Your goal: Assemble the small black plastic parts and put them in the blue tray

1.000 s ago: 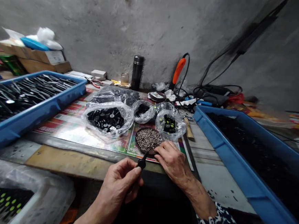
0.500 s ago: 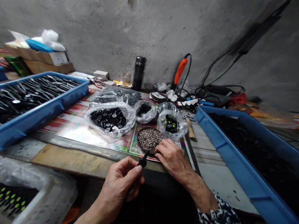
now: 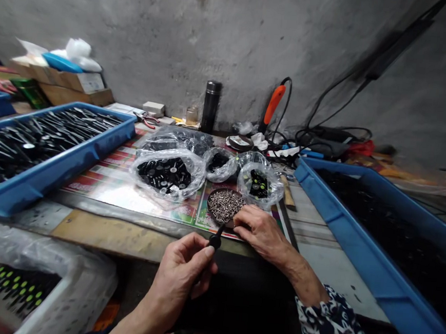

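Between the thumb and fingers of my left hand point(image 3: 184, 272) is a small black plastic part point(image 3: 215, 239) with a round disc and a narrow tip pointing up and away. My right hand point(image 3: 262, 234) lies at the right edge of a shallow round dish point(image 3: 210, 215) full of small shiny metal rivets or pins point(image 3: 225, 204). Its fingertips are bent together at the dish's rim; whether they pinch a pin is too small to make out. Behind the dish stand open plastic bags, one with black parts point(image 3: 164, 175), another with black and yellow-green parts point(image 3: 259, 185).
A blue tray point(image 3: 104, 150) of long black parts stands at left, another blue tray point(image 3: 348, 244) of dark parts at right. Lower left is a plastic-lined white basket point(image 3: 70, 289). Along the wall are a black flask point(image 3: 210, 107), an orange-handled tool point(image 3: 274, 105) and cables.
The view has shifted slightly, moving the scene a little to the right. Both hands keep nearly the same pose, the left still holding the black part, the right still at the dish.
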Available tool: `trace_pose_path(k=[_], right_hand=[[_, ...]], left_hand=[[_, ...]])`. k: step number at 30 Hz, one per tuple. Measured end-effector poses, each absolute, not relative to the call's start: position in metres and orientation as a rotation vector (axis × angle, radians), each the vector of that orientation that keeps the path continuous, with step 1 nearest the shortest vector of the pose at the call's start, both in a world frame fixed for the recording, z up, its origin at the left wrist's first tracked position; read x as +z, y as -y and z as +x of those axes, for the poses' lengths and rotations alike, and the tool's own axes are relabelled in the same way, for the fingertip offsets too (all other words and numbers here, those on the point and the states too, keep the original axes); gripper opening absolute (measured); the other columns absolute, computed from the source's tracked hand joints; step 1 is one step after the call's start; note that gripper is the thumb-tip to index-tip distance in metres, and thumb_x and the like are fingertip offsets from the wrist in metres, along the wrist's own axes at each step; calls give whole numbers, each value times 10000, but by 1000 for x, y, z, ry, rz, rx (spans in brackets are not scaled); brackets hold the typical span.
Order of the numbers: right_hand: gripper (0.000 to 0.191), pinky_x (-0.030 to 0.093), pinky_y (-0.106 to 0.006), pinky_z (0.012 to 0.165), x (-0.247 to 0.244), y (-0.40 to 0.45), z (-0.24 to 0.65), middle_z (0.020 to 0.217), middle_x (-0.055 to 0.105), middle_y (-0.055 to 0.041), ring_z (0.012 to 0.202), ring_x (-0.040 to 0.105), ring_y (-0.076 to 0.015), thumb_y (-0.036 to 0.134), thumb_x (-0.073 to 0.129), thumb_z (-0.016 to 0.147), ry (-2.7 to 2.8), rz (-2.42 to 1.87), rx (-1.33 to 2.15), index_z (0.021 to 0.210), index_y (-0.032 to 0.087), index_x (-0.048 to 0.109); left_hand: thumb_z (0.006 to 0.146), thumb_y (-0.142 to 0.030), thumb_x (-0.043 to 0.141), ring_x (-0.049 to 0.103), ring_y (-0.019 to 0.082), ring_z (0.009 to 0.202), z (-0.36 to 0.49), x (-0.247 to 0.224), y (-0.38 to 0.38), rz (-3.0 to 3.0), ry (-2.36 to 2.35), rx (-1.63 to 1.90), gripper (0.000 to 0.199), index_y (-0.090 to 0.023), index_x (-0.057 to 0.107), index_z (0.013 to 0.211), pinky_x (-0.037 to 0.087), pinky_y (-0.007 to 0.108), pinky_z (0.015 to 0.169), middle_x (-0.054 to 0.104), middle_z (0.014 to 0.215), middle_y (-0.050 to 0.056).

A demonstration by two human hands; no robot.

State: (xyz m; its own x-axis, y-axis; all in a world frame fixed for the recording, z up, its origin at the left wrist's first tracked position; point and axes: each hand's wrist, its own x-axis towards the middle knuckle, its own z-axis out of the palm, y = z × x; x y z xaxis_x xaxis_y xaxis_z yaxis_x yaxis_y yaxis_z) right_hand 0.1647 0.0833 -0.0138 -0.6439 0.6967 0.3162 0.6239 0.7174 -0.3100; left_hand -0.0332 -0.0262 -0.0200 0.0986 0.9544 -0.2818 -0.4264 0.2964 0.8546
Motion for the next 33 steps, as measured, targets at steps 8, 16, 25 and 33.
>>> trace_pose_path(k=[8,16,25,33], right_hand=[[129,479,-284,656,-13,-81,172,784,659,-27,714,625,-190,125,532,867,2255,-990,374,788,181,619],[120,480,-216,606,1,-15,145,753,652,19,647,620,-145,132,573,889,1905,-914,693,835,202,655],[130,500,-252,683,-6,7,132,836,653,-16,785,637,-187,105,618,922,1777,-821,622,869,210,673],[152,473,-223,675,-6,14,131,812,630,13,744,610,-155,75,616,911,1774,-813,569,861,213,657]], left_hand=[[723,-501,815,435,52,363,-33,-19,27,663,-971,1158,431,-183,546,835,268,134,337,646,596,-12],[761,-469,799,469,50,381,-27,-21,31,634,-949,1124,389,-175,550,819,302,125,356,653,619,-7],[727,-493,816,471,53,377,-19,-17,37,640,-941,1136,426,-166,564,829,290,132,345,649,630,-4],[753,-498,794,450,50,382,-15,-19,39,704,-933,1167,423,-162,554,842,316,145,348,642,630,-7]])
